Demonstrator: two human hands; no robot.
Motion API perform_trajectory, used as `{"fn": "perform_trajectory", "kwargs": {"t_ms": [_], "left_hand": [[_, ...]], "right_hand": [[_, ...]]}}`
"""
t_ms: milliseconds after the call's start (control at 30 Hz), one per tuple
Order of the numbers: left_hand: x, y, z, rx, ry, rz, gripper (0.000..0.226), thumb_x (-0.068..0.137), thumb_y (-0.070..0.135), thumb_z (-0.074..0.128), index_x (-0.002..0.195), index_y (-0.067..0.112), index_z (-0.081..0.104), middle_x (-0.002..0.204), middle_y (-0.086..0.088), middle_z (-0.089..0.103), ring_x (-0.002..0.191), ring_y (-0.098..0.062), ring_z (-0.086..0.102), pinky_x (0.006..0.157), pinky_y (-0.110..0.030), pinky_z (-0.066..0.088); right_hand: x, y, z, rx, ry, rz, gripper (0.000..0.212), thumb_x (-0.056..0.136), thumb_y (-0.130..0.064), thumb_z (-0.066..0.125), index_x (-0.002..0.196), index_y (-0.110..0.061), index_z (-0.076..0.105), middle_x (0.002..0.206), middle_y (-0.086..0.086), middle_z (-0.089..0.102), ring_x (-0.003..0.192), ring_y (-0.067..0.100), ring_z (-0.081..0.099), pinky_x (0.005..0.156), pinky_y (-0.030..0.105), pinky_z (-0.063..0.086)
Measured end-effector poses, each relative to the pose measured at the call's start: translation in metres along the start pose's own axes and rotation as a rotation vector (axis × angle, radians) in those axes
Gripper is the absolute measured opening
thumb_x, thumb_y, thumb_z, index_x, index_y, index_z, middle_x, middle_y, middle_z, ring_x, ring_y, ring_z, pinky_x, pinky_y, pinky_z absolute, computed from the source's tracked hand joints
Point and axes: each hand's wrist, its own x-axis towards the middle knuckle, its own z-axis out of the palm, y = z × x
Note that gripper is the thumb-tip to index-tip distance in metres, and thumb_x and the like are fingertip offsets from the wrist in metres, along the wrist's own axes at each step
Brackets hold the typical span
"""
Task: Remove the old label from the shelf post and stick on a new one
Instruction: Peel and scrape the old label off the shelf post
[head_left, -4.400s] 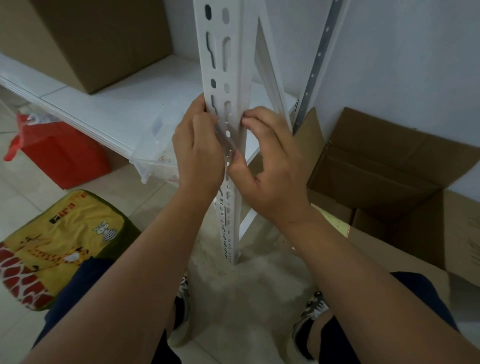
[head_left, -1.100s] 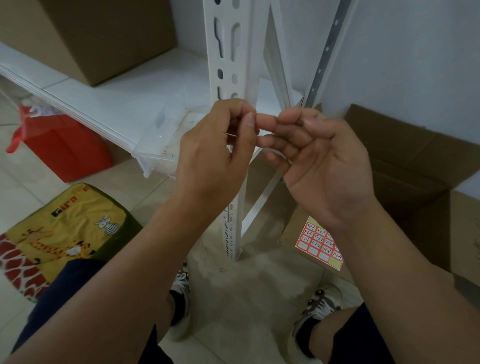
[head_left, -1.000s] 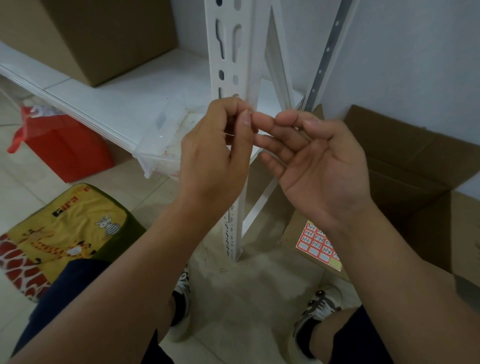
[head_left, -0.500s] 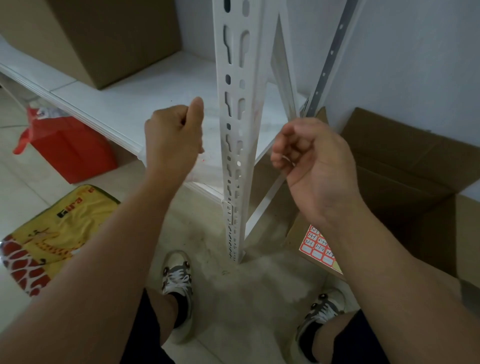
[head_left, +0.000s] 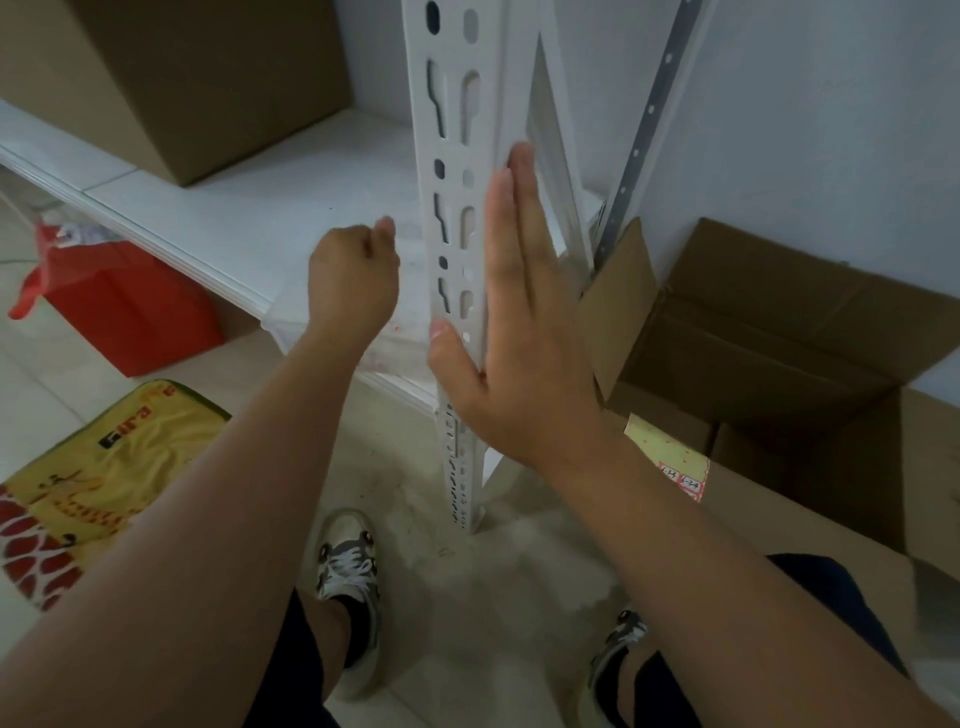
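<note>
A storeroom: slotted metal shelving, cardboard boxes, bare tiled floor.

A white slotted shelf post is seen standing upright on the floor, no label visible on its perforated face. A sheet of red-bordered labels is laid on cardboard just right of its base.

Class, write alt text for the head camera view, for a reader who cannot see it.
A person's open right hand lies flat against a white slotted shelf post, while the left hand hovers beside it in a loose fist. Cardboard boxes and a label sheet lie to the right.
</note>
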Motion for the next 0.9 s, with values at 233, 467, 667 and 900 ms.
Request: {"fn": "perform_trajectory", "kwargs": {"t_ms": [233, 467, 667, 900], "left_hand": [[-0.039, 0.024, 0.001, -0.434, 0.063, 0.118, 0.029, 0.105, 0.031, 0.032, 0.113, 0.016, 0.055, 0.105, 0.002, 0.066, 0.094, -0.01, 0.065, 0.089, -0.033, 0.055], [-0.077, 0.041, 0.007, -0.438, 0.016, 0.401, 0.037, 0.098, 0.05, 0.036, 0.115, 0.019, 0.045, 0.088, 0.016, 0.055, 0.078, 0.006, 0.057, 0.068, -0.013, 0.048], [-0.078, 0.039, 0.009, -0.17, 0.04, 0.483, 0.077, 0.101, 0.041, 0.046, 0.155, 0.009, 0.001, 0.15, -0.001, 0.042, 0.085, 0.034, 0.044, 0.073, 0.006, 0.038], [-0.079, 0.032, 0.007, -0.169, -0.017, 0.532, 0.098, 0.093, 0.029, 0.063, 0.154, 0.007, -0.01, 0.159, -0.006, 0.025, 0.107, 0.037, 0.031, 0.082, 0.008, 0.035]], "right_hand": [[-0.02, 0.007, 0.018, -0.102, -0.019, 0.036, 0.084, 0.087, -0.021, 0.057, 0.147, -0.004, 0.002, 0.158, 0.013, 0.001, 0.149, 0.03, 0.008, 0.108, 0.05, 0.037], [-0.038, 0.019, 0.005, -0.214, -0.143, 0.054, 0.083, 0.089, -0.021, 0.059, 0.151, -0.005, 0.007, 0.161, 0.013, 0.01, 0.149, 0.023, 0.01, 0.115, 0.05, 0.028], [-0.031, 0.015, -0.02, 0.034, -0.187, 0.36, 0.057, 0.1, -0.028, 0.044, 0.152, -0.016, 0.022, 0.159, -0.002, 0.024, 0.143, 0.003, 0.017, 0.113, 0.017, 0.017], [-0.016, 0.017, -0.021, 0.296, -0.019, 0.479, 0.052, 0.104, -0.03, 0.039, 0.152, -0.02, 0.024, 0.157, -0.006, 0.03, 0.138, 0.003, 0.035, 0.114, 0.03, 0.033]]}}
